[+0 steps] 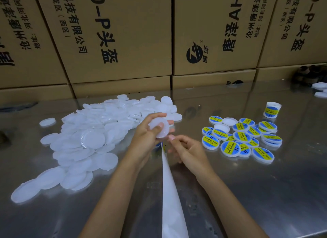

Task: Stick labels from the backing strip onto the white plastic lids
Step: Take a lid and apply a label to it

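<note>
While the left hand [147, 131] grips one blank white lid [159, 127] above the middle of the steel desk [265, 193], thumb across its face and fingers curled behind it, the right hand [185, 149] sits just below and to the right with its fingers curled, fingertips close to the top end of the backing strip [168, 184]; whether they pinch a label cannot be told. The single white strip runs from under the hands down to the near edge of the view, and a bit of blue and yellow shows at its top end.

To the left lies one big heap of unlabelled lids [92, 136], far too many and too overlapped to count, with one stray lid [47, 122] apart at its far left. To the right lies a smaller cluster of labelled lids [242, 138], roughly twenty with blue and yellow labels, and two blank ones among them. One labelled tub [272, 109] stands behind that cluster. A few more white lids [320, 89] lie at the far right edge. Cardboard boxes [120, 43] printed with black characters are stacked along the back of the desk.
</note>
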### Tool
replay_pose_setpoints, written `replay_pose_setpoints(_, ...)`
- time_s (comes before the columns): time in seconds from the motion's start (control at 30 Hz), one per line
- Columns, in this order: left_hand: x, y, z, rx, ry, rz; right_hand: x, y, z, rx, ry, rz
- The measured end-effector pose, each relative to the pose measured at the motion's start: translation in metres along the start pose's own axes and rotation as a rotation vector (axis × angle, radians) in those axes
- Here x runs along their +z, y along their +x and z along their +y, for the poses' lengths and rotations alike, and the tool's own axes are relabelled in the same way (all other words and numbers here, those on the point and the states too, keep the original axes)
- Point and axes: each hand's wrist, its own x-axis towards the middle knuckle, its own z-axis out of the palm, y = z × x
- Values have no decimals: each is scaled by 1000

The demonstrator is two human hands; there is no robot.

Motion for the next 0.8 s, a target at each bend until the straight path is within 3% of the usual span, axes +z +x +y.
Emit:
replay_pose_setpoints(0.13, -19, 5, 5, -72, 44, 182, 1, 3, 13, -73, -379, 17)
replay_pose_setpoints(0.33, -29, 14, -11, -122, 563, 386, 6, 9, 24, -105, -750, -101)
replay_pose_setpoints(0.47, -26, 17, -23, -77, 621, 435, 8, 9, 27, -184, -780, -135)
replay_pose_setpoints(0.63, -24, 20, -36, 69, 726, 402, 10, 10, 28, -198, -687, -65)
replay_pose_setpoints(0.8, -28, 24, -44, 82, 616, 370, 10, 6, 27, -245, -693, -22)
